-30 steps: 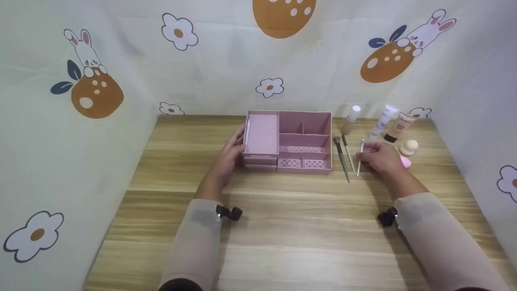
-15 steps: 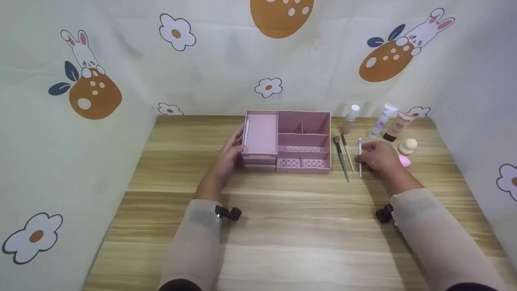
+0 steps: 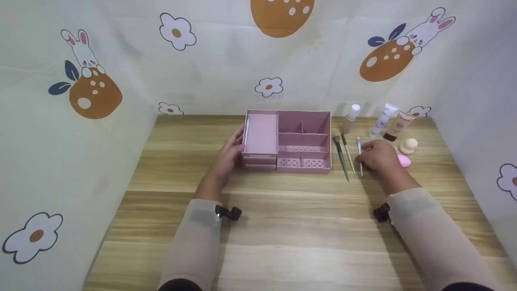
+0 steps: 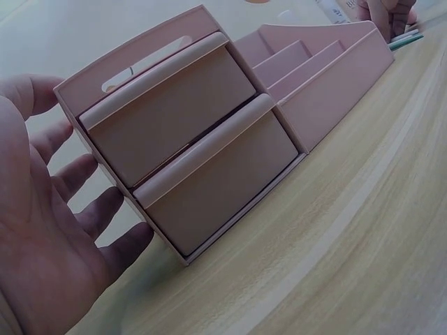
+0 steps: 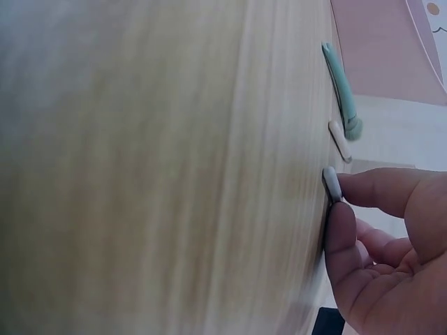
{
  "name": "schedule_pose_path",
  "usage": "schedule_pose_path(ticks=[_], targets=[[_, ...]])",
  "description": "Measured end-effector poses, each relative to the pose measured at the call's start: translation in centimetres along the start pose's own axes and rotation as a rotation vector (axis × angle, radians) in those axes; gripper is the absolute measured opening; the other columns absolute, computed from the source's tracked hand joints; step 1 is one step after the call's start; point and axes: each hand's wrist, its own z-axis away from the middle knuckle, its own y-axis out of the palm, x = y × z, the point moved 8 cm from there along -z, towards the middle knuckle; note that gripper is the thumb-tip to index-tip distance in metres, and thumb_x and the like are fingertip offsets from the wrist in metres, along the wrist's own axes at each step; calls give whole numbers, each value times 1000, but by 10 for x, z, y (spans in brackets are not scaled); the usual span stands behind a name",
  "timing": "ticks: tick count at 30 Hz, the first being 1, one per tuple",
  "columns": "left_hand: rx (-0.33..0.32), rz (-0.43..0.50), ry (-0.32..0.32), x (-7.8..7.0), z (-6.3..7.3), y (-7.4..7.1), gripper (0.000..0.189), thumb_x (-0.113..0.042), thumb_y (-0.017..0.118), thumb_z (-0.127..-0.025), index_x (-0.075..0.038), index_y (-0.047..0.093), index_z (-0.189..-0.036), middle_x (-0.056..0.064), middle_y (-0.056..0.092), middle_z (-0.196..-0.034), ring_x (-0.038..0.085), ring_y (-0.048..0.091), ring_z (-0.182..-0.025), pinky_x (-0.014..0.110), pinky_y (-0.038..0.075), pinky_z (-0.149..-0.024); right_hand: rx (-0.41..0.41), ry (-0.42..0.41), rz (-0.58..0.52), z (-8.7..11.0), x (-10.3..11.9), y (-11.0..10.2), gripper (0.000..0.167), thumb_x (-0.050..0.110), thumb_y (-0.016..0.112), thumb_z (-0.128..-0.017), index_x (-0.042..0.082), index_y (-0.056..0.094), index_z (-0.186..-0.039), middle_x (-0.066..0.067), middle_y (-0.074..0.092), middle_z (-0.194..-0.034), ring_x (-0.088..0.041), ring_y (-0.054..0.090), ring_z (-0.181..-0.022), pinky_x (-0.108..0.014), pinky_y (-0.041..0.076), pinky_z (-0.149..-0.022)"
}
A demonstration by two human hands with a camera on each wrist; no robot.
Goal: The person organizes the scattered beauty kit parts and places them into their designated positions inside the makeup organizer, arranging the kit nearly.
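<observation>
Pink and probably plastic, the cosmetic organizer [image 3: 261,133] stands near the back of the wooden table [image 3: 258,226], with its two drawers [image 4: 220,178] pushed in at the front left and its compartments at the right. The left hand [image 3: 227,157] has its fingers spread and mostly straight along the left side of this organizer; they rest against it and do not curl around it.

The right hand [image 3: 377,155] pinches the white makeup tool [image 3: 358,144] between thumb and finger, to the right of the organizer. Its tip is too small to tell if it is a brush. I cannot tell whether it is already raised or lies on the wood. Just to its left are the wooden-handled brush [image 3: 348,154] and the green-handled brush [image 3: 341,159], both lying flat. On the other side of the hand are the pink sponge [image 3: 404,161] and the beige sponge [image 3: 408,146].

In my judgement, the step in hand is taking a secure hold of this thin tool. For a next move, a lift would call for a firm, narrow pinch and a mainly upward path, because a low sweep leftward could push the two brushes. The left hand would do well to steady the organizer lightly.
</observation>
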Motion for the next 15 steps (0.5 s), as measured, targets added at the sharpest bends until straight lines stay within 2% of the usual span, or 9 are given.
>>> schedule_pose_path(ticks=[4, 8, 11, 15], targets=[[20, 21, 12, -1, 0, 1, 60, -24, 51, -106, -39, 42, -164, -8, 35, -175, 22, 29, -164, 50, 18, -137, -10, -18, -26, 1, 1, 1, 50, 10, 76, -86, -11, 67, -131, -24, 71, -116, -12, 64, -76, -24, 54, -65], [28, 34, 6, 1, 1, 2, 60, -23, 50, -107, -41, 41, -164, -7, 35, -175, 21, 28, -165, 49, 18, -137, -23, -36, -34, 0, 1, 0, 47, 9, 74, -85, -11, 69, -127, -16, 75, -101, -8, 63, -69, -24, 54, -62], [21, 35, 5, 0, 1, 2, 60, -23, 51, -106, -41, 42, -163, -6, 36, -175, 21, 29, -164, 49, 19, -136, -28, -38, -19, -1, 1, -1, 45, 10, 76, -85, -10, 71, -124, -14, 75, -98, -10, 63, -70, -24, 54, -62], [25, 43, 13, 0, 1, 2, 61, -22, 50, -107, -38, 41, -164, -4, 35, -176, 23, 28, -165, 50, 18, -137, -33, -58, 40, -2, 2, -2, 45, 14, 76, -85, -9, 72, -123, -18, 75, -102, -17, 65, -78, -25, 52, -64]])
